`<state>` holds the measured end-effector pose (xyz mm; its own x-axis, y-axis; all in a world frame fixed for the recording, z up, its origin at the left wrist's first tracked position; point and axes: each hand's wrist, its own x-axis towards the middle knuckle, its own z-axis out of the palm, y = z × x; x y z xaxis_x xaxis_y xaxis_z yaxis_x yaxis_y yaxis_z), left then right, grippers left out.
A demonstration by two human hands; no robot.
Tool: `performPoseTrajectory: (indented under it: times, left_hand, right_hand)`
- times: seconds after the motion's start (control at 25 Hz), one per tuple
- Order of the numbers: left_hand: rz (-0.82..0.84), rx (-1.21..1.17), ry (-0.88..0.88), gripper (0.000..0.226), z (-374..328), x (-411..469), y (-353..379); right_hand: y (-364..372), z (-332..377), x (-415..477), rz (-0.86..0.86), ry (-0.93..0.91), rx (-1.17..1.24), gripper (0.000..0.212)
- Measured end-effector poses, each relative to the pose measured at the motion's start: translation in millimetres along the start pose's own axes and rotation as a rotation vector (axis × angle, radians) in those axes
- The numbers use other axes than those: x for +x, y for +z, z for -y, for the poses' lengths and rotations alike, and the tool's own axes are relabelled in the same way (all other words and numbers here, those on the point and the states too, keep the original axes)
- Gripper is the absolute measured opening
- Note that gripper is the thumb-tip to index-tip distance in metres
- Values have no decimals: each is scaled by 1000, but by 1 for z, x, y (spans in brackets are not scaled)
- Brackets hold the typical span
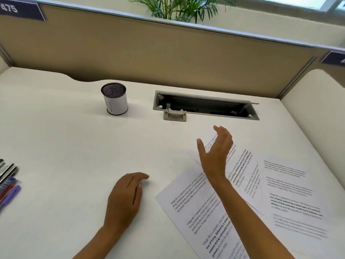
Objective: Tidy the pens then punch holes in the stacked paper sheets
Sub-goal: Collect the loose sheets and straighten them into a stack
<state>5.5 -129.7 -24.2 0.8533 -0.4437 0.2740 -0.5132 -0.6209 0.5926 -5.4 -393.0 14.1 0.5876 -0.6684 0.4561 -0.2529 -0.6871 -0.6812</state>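
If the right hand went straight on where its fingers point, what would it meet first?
Probably the open cable slot; the right hand seems raised, so depth is unclear. The hole punch lies left of that line.

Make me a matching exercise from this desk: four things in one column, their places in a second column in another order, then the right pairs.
Things:
1. pen cup
2. hole punch
3. pens
4. paper sheets

Places:
A. at the far left edge of the desk
B. spread loosely on the right, partly under the raised right hand
C. against the near rim of the open cable tray
D. upright, left of the cable tray

Pairs: 1-D, 2-C, 3-A, 4-B.
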Motion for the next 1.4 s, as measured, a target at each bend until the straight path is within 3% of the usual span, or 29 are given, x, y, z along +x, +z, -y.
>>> performPoseTrajectory:
  times: [0.28, 0.48, 0.64, 0.88, 1.16, 1.28, 1.4]
  left_hand:
    - [136, 50, 147, 35, -67, -39, 31]
    - [197, 214, 57, 49, -80, -53, 48]
    - [185, 311, 16, 61, -73, -48, 53]
    - [146, 332, -59, 69, -65, -49, 62]
    - [68, 351, -114, 71, -66, -38, 57]
    - [46, 320, -152, 72, -65, -38, 52]
    - [67, 319, -155, 75, -70, -46, 55]
  right_hand:
    - [-95, -81, -68, -24, 166, -156, 44]
    - [-146, -135, -98, -91, 260, -307, 40]
    - [-168, -160, -104, -25, 405, -409, 45]
    - [-150, -133, -124, 99, 282, -381, 43]
    - [-120, -73, -157, 386, -7, -258, 46]
    - [-119, -67, -138, 407, 16, -80, 44]
    - [-119, -86, -92, 209, 246, -82, 41]
